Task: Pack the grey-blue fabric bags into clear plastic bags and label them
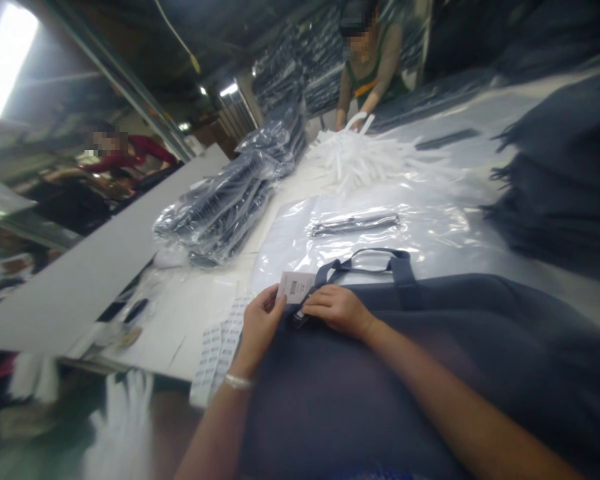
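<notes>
A dark blue fabric bag [330, 387] lies flat before me, its two strap handles [403, 267] pointing away. My left hand [263, 323] pinches the edge of a white tag [296, 285] printed with a barcode, at the bag's upper left corner. Close beside it, my right hand [337, 308] has its fingers closed over the bag's corner, next to a small black piece [300, 317] that may be a zipper end. Exactly what sits under the right fingers is hidden.
Sheets of barcode stickers [220, 347] hang over the table's near edge. Plastic-wrapped dark bundles [215, 207] lie at left, clear plastic bags [285, 240] ahead, white strips [350, 157] farther back. Dark bags [565, 160] pile at right. A person [375, 67] handles the strips; another person [140, 153] bends at far left.
</notes>
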Demonstrator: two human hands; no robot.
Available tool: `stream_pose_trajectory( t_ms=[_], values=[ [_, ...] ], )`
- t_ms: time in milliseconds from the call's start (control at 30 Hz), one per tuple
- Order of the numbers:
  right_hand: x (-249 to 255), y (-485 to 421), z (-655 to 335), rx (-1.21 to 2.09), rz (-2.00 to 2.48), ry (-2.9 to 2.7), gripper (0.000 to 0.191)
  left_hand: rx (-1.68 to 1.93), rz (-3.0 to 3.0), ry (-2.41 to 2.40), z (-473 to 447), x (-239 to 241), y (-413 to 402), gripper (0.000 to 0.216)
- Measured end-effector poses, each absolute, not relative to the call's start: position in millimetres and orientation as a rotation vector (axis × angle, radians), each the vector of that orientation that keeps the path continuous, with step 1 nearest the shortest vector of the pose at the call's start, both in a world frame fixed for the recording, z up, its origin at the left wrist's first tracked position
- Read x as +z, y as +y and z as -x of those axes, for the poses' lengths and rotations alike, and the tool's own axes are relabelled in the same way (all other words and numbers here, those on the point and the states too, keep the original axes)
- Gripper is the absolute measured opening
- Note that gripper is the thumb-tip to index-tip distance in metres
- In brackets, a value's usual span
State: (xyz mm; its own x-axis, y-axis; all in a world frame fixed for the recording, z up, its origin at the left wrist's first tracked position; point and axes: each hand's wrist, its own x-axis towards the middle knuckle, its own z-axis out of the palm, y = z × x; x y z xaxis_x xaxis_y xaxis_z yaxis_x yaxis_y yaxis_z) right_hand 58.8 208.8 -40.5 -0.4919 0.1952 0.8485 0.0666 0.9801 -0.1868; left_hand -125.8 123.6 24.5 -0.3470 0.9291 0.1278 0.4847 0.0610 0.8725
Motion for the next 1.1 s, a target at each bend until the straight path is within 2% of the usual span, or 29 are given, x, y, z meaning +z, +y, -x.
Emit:
stream_pose_trajectory(
  t_ms=[167, 300, 500, 700, 800, 867, 967, 1100],
  values=[
    [-40.2, 205.7, -61.8, 0.228, 0.153, -2.03, 0.02, 1.159, -1.733, 2.079, 123.4, 26.4, 112.7, 0.028],
    [-39.2, 200.8, -65.4, 0.196, 0.16, -2.033, 0.019, 1.069, -2.067, 2.011, 119.3, 28.0, 104.7, 0.021],
    [-37.1, 192.1, -71.9, 0.046, 0.386, -1.991, 0.018, 0.915, -2.268, 1.945, 118.5, 20.7, 88.5, 0.027],
    [-43.8, 188.7, -71.6, 0.303, 0.413, -2.065, 0.009, 0.732, -2.382, 1.804, 113.6, 22.5, 83.2, 0.048],
    [-40.0, 192.9, -79.1, 0.452, 0.392, -2.067, 0.006, 0.703, -2.452, 1.89, 113.6, 15.3, 85.8, 0.041],
    [-35.0, 201.3, -88.6, 0.447, 0.563, -1.952, 0.009, 0.699, -2.53, 1.883, 114.5, 7.2, 86.7, 0.036],
    [-26.0, 222.2, -106.0, 0.297, 1.048, -1.863, 0.023, 0.595, -2.637, 1.757, 113.8, -4.2, 86.0, 0.034],
    [-14.4, 255.2, -116.5, 0.329, 1.631, -2.408, 0.038, 0.514, -2.626, 1.71, 108.1, -12.8, 84.0, 0.039]
  ],
)
